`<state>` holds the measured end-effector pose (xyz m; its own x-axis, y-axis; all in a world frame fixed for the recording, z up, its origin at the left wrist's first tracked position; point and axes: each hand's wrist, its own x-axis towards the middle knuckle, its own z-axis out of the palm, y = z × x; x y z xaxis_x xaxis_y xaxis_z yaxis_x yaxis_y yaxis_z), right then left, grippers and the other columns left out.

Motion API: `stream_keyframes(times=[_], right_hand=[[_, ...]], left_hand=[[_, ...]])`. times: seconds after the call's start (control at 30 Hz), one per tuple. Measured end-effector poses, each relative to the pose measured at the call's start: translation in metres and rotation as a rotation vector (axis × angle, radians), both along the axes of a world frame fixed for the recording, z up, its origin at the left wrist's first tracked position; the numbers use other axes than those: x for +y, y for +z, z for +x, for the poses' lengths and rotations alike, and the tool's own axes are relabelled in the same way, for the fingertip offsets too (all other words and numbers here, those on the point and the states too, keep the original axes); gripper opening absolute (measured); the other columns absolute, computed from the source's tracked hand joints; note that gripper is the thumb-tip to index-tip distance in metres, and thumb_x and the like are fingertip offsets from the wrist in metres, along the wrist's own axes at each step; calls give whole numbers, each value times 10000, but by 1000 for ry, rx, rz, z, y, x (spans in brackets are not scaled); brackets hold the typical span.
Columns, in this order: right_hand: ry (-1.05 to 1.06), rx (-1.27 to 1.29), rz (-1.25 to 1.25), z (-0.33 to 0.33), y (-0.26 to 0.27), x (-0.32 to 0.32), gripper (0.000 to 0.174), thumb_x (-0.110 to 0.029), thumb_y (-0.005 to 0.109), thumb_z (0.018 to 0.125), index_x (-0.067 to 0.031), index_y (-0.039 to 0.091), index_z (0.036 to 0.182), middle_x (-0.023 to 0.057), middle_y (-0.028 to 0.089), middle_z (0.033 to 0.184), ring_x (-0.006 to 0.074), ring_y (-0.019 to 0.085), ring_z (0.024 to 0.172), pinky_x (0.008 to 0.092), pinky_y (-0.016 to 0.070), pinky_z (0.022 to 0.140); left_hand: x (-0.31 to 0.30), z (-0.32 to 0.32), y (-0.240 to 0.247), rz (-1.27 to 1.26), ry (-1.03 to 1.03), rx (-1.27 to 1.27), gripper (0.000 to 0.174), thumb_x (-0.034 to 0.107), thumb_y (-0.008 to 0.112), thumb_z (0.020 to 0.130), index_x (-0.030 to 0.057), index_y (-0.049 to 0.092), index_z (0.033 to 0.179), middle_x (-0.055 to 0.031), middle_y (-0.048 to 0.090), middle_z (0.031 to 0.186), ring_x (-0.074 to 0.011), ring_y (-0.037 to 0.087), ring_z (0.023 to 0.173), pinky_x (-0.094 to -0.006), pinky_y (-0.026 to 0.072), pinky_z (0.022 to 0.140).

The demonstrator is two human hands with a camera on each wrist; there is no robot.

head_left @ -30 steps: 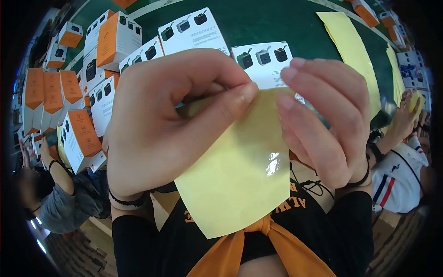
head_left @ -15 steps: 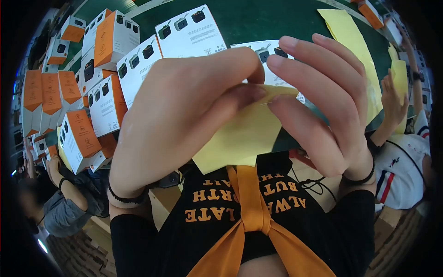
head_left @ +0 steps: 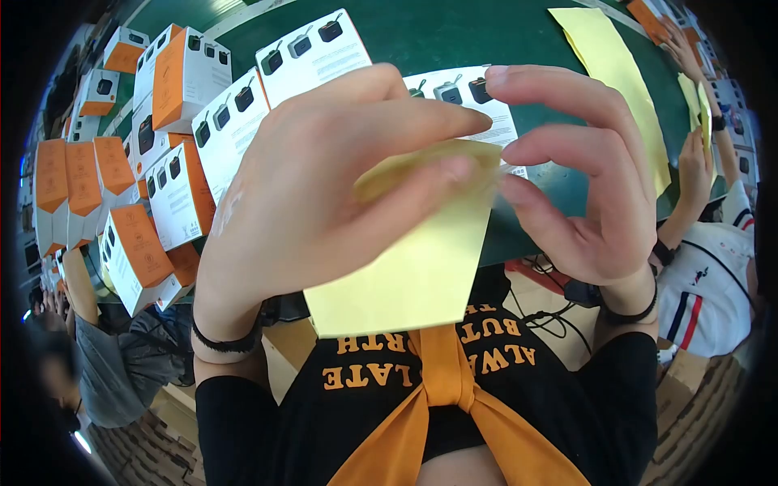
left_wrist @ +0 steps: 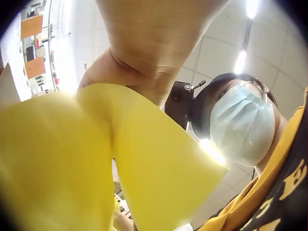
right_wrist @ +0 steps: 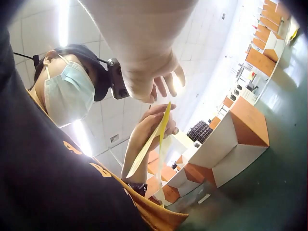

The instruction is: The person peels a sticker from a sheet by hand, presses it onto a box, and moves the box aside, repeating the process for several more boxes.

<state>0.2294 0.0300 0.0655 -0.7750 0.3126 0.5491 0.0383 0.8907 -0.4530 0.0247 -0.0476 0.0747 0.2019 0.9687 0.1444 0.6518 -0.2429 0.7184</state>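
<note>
A yellow sheet (head_left: 397,292) is bent over in my left hand (head_left: 316,178), its lower part hanging in front of my black shirt. Thumb and fingers of that hand pinch its upper part. In the left wrist view the yellow sheet (left_wrist: 159,159) falls in two flaps. My right hand (head_left: 620,202) is at the sheet's upper right corner, thumb and index tips slightly apart. A faint translucent blur shows at these tips. From the right wrist, the sheet (right_wrist: 163,125) appears edge-on below the right hand's loosely bent fingers (right_wrist: 166,84).
White and orange printed boxes (head_left: 170,194) stand in a group at left on the green table (head_left: 454,36). More boxes (head_left: 312,53) lie just beyond my hands. Another long yellow sheet (head_left: 620,81) lies at right. Other people sit at both sides, one in a white shirt (head_left: 701,279).
The sheet swung up and bent over, then its lower part came down again, still in the left hand. The right index and thumb have moved closer together at the sheet's corner.
</note>
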Motion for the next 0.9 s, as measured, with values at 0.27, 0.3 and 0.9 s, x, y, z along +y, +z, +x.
stream_keyframes(times=[0.27,0.3,0.9], right_hand=[[48,62,-202,-3,-6,11,204,48,633,739,18,528,910,229,570,1077,343,559,1078,428,440,924],[43,75,-329,-2,-1,10,170,25,618,755,21,531,902,215,569,1065,333,556,1072,424,427,930],[34,-68,-291,-28,16,16,73,-6,632,756,34,620,816,143,565,1038,261,565,993,357,438,885]], left_hand=[[0,-2,-13,126,-51,-30,378,196,736,714,7,655,1031,-54,562,741,-144,544,684,-264,402,613],[-2,-2,-13,43,42,-106,398,124,720,713,15,621,1082,-48,572,750,-125,551,692,-247,401,618],[-14,-5,1,-73,191,-166,339,-24,631,762,-9,524,1084,-28,634,754,-66,580,726,-181,411,660]])
